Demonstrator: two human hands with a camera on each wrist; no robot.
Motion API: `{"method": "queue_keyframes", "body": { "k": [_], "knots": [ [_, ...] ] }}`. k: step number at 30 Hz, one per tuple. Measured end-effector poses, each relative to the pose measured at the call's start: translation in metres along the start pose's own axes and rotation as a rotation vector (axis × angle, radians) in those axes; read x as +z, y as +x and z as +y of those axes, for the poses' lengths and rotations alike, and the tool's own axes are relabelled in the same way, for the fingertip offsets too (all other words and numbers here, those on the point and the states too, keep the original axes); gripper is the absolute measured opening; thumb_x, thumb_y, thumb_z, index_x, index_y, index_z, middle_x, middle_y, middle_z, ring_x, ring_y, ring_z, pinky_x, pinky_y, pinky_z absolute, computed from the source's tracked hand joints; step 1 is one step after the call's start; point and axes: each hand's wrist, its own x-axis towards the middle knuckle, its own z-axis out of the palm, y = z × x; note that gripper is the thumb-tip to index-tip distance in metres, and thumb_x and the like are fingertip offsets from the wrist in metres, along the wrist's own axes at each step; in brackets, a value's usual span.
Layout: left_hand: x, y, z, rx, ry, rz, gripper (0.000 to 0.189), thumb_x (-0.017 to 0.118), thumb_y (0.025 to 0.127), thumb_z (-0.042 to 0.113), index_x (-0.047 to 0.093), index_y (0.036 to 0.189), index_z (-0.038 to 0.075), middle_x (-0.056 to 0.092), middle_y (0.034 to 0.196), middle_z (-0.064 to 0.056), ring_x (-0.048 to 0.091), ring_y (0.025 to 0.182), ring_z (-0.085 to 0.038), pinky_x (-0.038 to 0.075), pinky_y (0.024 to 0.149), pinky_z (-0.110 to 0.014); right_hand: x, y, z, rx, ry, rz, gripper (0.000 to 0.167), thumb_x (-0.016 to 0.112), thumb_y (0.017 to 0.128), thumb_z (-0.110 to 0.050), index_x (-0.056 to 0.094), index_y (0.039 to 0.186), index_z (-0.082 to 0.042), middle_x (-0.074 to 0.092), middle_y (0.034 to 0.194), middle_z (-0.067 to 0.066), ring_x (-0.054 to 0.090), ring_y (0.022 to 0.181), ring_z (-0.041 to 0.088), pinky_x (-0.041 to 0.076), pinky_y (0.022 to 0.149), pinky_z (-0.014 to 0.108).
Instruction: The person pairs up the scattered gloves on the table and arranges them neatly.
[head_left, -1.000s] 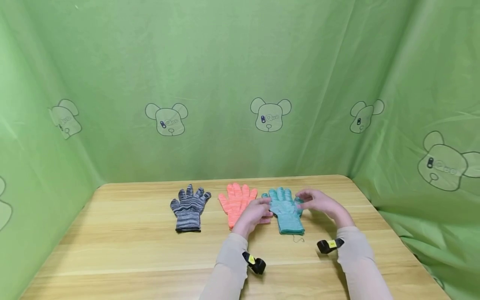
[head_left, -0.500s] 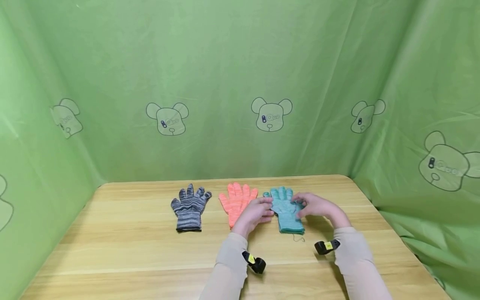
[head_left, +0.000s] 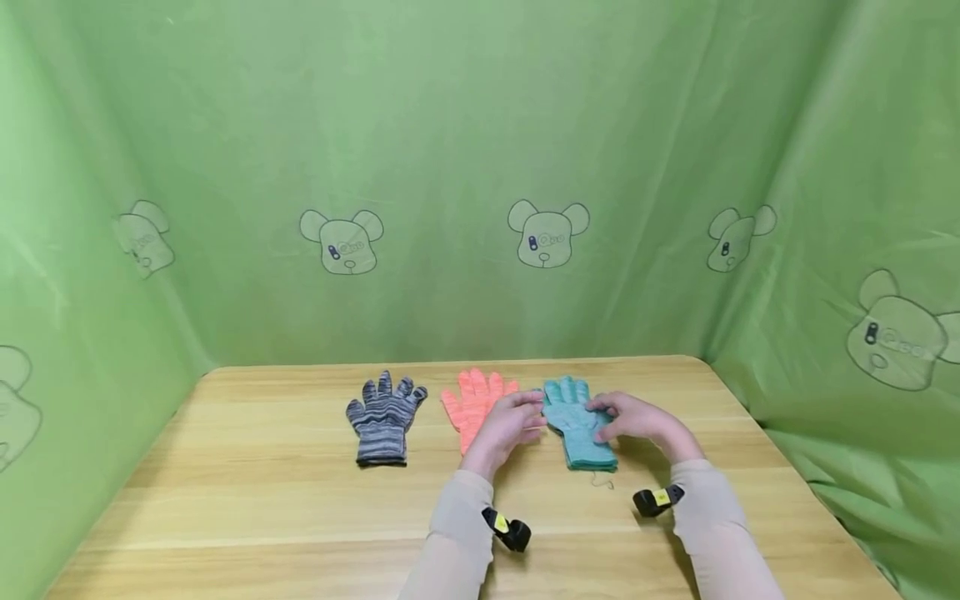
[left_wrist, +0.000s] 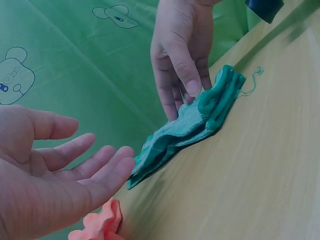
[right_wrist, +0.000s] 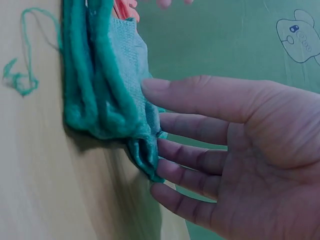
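A pair of teal knit gloves [head_left: 572, 417] lies stacked on the table, two cuffs showing in both wrist views. My right hand [head_left: 637, 417] is over its right side; in the right wrist view the thumb [right_wrist: 160, 87] touches the upper glove and the fairly straight fingers [right_wrist: 190, 155] meet its edge. My left hand [head_left: 508, 429] hovers at its left side, palm toward it, fingers loosely extended and holding nothing. Behind that hand, coral-orange gloves [head_left: 471, 400] are partly hidden. Farther left lie grey-and-black striped gloves [head_left: 382, 421], fingers spread.
A loose teal thread [head_left: 602, 481] trails from the teal cuff. The wooden table [head_left: 262, 500] is enclosed by green cloth [head_left: 450, 125] with bear-head outlines. Each wrist wears a black camera [head_left: 510, 533].
My right hand has come lower and inward over the teal gloves' right edge, where the glove's thumb was visible. The left hand stays nearly still. The head view has shifted slightly.
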Motion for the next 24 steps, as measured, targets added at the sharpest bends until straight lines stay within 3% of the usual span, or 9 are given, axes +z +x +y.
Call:
{"method": "queue_keyframes", "body": {
  "k": [10,24],
  "knots": [
    [-0.007,0.000,0.004,0.032,0.009,0.047,0.036,0.052,0.099,0.014,0.054,0.132,-0.001,0.054,0.136,-0.023,0.065,0.108,-0.028,0.052,0.100,-0.045,-0.003,0.000,0.009,0.005,-0.009,0.032,0.066,0.076,0.080,-0.015,0.048,0.135,0.010,0.029,0.147,0.040,0.032,0.132,0.059,0.034,0.108,0.066],
    [-0.027,-0.005,0.013,0.040,0.047,0.093,0.035,0.052,0.099,0.012,0.056,0.132,0.001,0.055,0.136,-0.022,0.063,0.114,-0.033,0.051,0.102,-0.045,-0.002,0.002,0.012,0.008,-0.019,0.071,0.067,0.075,0.080,-0.014,0.047,0.134,0.013,0.036,0.143,0.040,0.034,0.130,0.059,0.033,0.108,0.067]
  ]
}}
